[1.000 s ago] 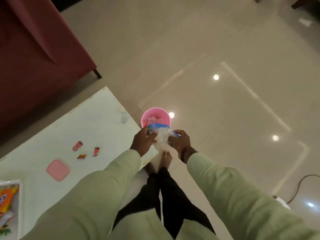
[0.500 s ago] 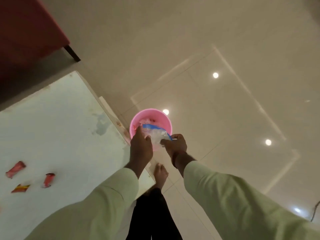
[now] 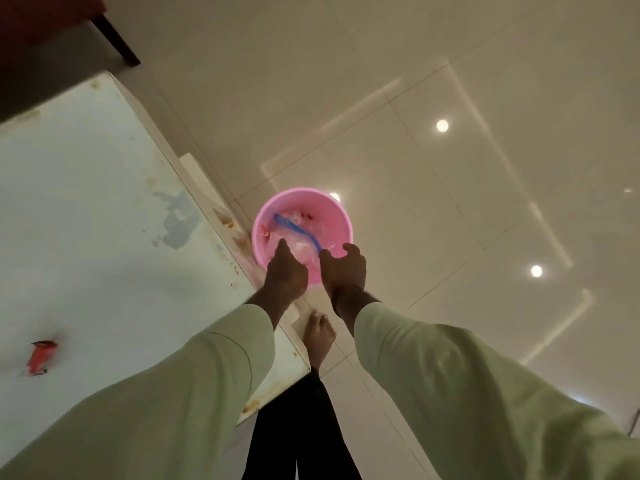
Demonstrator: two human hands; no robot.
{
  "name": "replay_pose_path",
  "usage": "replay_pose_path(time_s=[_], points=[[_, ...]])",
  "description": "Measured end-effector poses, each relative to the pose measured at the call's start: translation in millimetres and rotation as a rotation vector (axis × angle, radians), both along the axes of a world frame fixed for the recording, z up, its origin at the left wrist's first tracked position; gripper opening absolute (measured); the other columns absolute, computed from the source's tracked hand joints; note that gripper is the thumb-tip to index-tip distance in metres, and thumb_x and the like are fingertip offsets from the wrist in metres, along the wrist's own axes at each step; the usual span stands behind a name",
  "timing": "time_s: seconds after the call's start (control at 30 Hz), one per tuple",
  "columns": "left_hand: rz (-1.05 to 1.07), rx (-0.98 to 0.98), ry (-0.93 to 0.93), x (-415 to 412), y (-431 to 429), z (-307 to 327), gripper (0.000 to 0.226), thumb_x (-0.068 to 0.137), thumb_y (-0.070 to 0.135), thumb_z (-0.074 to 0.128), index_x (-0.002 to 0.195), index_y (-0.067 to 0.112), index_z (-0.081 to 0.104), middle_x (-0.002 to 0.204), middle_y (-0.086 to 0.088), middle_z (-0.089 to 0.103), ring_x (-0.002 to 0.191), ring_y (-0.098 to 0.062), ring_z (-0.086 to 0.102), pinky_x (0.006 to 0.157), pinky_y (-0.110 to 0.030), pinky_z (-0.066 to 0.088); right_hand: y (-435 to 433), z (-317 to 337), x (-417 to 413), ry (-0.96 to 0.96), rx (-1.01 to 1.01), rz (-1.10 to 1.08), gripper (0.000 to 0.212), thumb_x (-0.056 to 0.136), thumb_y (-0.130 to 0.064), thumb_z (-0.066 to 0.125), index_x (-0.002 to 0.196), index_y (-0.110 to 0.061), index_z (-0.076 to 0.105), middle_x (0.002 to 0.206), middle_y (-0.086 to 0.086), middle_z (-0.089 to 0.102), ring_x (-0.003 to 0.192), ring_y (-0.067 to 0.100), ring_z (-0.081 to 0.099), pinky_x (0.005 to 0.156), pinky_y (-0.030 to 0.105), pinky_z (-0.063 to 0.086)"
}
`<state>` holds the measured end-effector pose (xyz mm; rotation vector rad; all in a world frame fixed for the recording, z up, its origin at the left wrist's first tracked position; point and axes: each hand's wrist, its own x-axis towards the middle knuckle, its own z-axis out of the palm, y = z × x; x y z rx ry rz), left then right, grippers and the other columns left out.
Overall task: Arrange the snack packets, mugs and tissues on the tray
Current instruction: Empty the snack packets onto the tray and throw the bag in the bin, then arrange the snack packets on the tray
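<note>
Clear plastic bag [image 3: 298, 245] w/ blue zip strip lies inside the pink bin [image 3: 341, 220], blue strip running diagonally across the opening. Bag sits on top of other pale scraps in the bin; a small red bit shows at the bin's left inner wall. Can't tell what the scraps are.

Left hand [image 3: 285, 271] is over the bin's near-left rim, fingers curled, one fingertip pointing down at the bag's near edge. Whether it touches or pinches the bag, can't tell. Right hand [image 3: 343, 268] is over the bin's near-right rim, fingers loosely spread and released, thumb just beside the blue strip's end; nothing visibly gripped. Both arms in pale green sleeves.

Bin stands on the glossy tiled floor [image 3: 450, 81], just beside the right corner edge of the white table [image 3: 86, 202]. Tabletop worn, w/ chipped grey patch nearest the bin. A red wrapper [image 3: 40, 356] lies on the table, well apart from the bin, toward the left frame edge. A bare foot [image 3: 318, 336] is on the floor near the bin, on the person's side, dark trouser leg below it. Dark red sofa [image 3: 41, 26] w/ black leg is far from the bin, beyond the table.
</note>
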<state>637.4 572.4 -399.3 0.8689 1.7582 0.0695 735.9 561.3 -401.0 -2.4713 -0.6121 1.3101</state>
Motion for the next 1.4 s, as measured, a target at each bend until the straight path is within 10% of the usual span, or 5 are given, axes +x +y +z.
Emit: replay_pose_path(time_s=[0.33,0.73,1.4], points=[[-0.913,0.504,0.48,-38.7,-20.3,158.0,0.065,0.099,0.027,0.049,0.153,0.005,0.022,0.16,-0.02,0.023,0.149,-0.038,0.019,0.119,-0.056,0.02,-35.7,171.6,4.8,-0.308,0.121,0.763,0.074,0.092,-0.044,0.057,0.154,-0.016,0.027,0.161,0.014,0.026,0.147,0.034,0.026,0.113,0.049,0.035],[-0.862,0.468,0.55,-97.9,-102.7,333.7,0.073,0.099,0.043,0.043,0.154,0.005,0.015,0.163,-0.019,0.012,0.151,-0.035,0.01,0.119,-0.051,0.015,-99.9,356.7,0.8,-0.413,0.265,0.979,0.081,0.092,-0.051,0.054,0.156,-0.015,0.02,0.165,0.013,0.016,0.152,0.033,0.012,0.118,0.049,0.025],[-0.289,0.389,0.661,-116.1,-230.5,387.0,0.073,0.102,0.047,0.031,0.156,0.008,0.0,0.164,-0.015,-0.009,0.152,-0.029,-0.005,0.123,-0.045,0.007,-108.0,397.0,-26.3,-0.366,0.437,1.472,0.083,0.094,-0.051,0.05,0.158,-0.012,0.014,0.166,0.01,0.012,0.153,0.03,0.011,0.12,0.05,0.02]])
